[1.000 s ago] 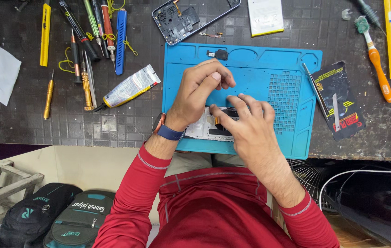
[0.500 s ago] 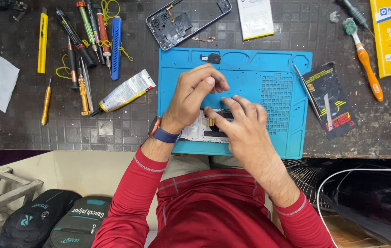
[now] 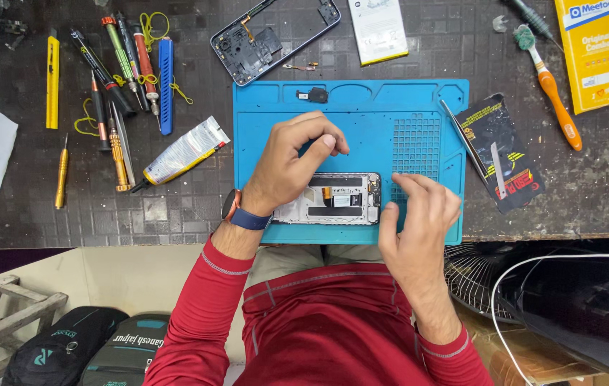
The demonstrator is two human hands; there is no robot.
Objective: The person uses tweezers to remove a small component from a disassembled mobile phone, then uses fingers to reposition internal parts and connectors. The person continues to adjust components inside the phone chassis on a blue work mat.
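Head view: phone frame [image 3: 340,198] between left hand [image 3: 291,163] and right hand [image 3: 419,214].

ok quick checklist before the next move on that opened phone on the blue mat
1. Opened phone lies flat on the blue mat: ok.
2. Left hand steadies the phone's left end: ok.
3. Right hand at the phone's right end, fingers spread, holding nothing: ok.
4. Small black part parked on the mat, away from both hands: ok.
5. Tweezers near the mat's right edge: ok.
6. Connectors inside the phone seated: cannot tell.
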